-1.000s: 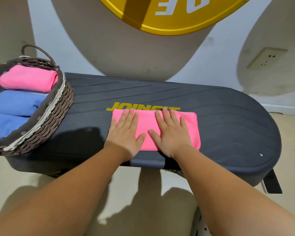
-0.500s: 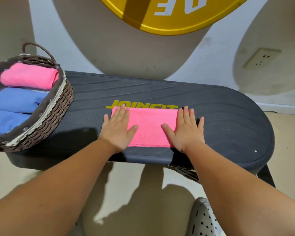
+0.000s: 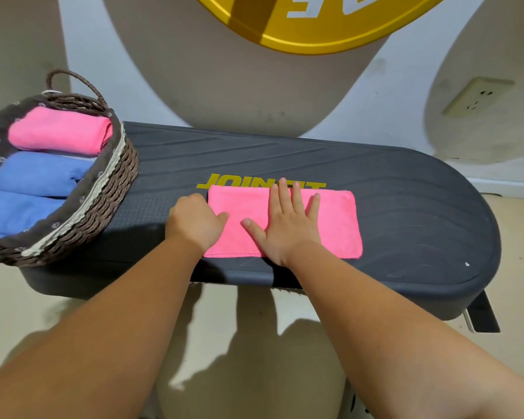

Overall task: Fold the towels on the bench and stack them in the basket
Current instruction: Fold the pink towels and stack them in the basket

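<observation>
A: Where the bench (image 3: 421, 192) starts on the left, what sits on it?

B: A woven basket (image 3: 109, 189), resting on that left end. It holds a folded pink towel (image 3: 58, 131) at the far side and two blue towels (image 3: 34, 173) nearer.

A: And moving along?

B: Next is the left hand (image 3: 194, 222), fingers curled and thumb on top. It pinches the left edge of the flat pink towel (image 3: 336, 225), which lies mid-bench by the front edge, just below the yellow lettering (image 3: 212, 179).

A: The other hand?

B: The right hand (image 3: 288, 225) lies spread on the middle of that towel, fingers straight, pressing down and gripping nothing. Farther right, a wall socket (image 3: 475, 96) shows on the wall behind
</observation>
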